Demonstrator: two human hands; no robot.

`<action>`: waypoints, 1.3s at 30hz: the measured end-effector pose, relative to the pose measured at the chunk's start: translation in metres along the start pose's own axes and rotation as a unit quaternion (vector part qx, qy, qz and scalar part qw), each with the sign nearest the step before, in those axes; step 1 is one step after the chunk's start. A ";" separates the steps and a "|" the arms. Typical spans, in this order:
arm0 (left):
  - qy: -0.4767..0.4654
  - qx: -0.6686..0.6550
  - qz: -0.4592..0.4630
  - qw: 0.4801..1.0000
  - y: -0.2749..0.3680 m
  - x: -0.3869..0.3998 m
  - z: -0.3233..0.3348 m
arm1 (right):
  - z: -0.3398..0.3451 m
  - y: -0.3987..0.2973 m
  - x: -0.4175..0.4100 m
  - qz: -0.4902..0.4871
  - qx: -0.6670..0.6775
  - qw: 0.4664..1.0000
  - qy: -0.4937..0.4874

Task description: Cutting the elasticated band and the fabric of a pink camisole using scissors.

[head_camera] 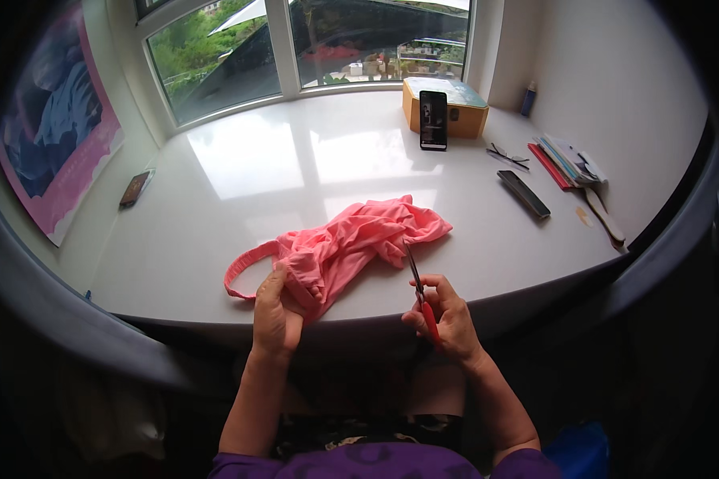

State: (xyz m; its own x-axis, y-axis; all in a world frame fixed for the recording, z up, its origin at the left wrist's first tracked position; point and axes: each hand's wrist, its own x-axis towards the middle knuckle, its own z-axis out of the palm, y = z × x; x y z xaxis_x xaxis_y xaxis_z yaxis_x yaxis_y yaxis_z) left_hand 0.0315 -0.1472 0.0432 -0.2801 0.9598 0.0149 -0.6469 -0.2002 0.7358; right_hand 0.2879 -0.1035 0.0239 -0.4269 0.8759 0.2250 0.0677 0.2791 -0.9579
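Note:
A crumpled pink cloth garment (359, 233) lies across the white table near its front edge, with a gathered band looping out at its left end. My left hand (278, 311) grips the garment's lower left part at the table edge, thumb on top and the fingers partly hidden under the cloth. To the right, my right hand (446, 317) holds a pair of scissors with red handles (429, 320). The blades point up and away from me, and their tips are beside the garment's right part; whether they touch it I cannot tell.
A smartphone (433, 120) leans upright against a wooden box (476, 123) by the window. On the white table (174, 251), at the right, are eyeglasses (508, 157), a dark oblong case (523, 193), stacked booklets (566, 161) and a long-handled brush (604, 217). A small dark packet (134, 189) lies at the left wall.

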 end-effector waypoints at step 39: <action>-0.041 0.011 0.001 0.999 0.015 -0.039 -0.012 | 0.070 -0.025 -0.030 0.113 -0.011 0.968 -0.225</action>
State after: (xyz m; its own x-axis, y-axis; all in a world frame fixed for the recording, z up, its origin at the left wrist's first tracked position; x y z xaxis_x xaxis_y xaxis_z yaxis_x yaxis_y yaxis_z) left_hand 0.0242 -0.1900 0.0452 -0.2210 0.9727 0.0705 -0.6300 -0.1976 0.7510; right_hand 0.2358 -0.1649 0.0289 -0.7478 0.6571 -0.0948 0.2219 0.1128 -0.9685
